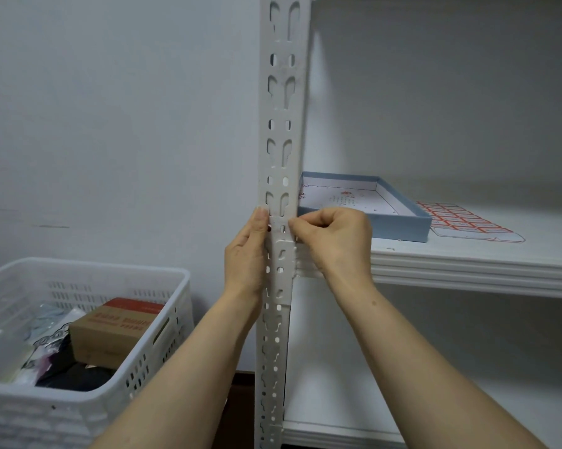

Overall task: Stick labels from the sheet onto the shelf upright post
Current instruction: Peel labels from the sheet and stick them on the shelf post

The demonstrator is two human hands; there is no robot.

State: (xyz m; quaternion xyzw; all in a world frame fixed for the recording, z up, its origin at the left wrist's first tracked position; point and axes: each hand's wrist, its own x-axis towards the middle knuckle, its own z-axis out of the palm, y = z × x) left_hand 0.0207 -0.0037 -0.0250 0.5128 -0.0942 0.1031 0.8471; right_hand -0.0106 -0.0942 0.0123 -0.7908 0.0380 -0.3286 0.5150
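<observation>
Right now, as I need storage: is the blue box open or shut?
Open: no lid covers the blue box; its printed inside shows.

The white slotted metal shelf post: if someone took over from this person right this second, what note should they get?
Left grip, a bare hand: fingers straight, pressing the left edge of the white slotted metal shelf post.
Right grip: fingers curled, pinching a small white label at the post's right edge.
Red-and-white label sheet: flat on the white shelf board, right of the shallow blue cardboard box.
Done: one label lies across the post, seemingly not yet smoothed down.
Left: press it flat, then fetch more labels from the sheet.
</observation>
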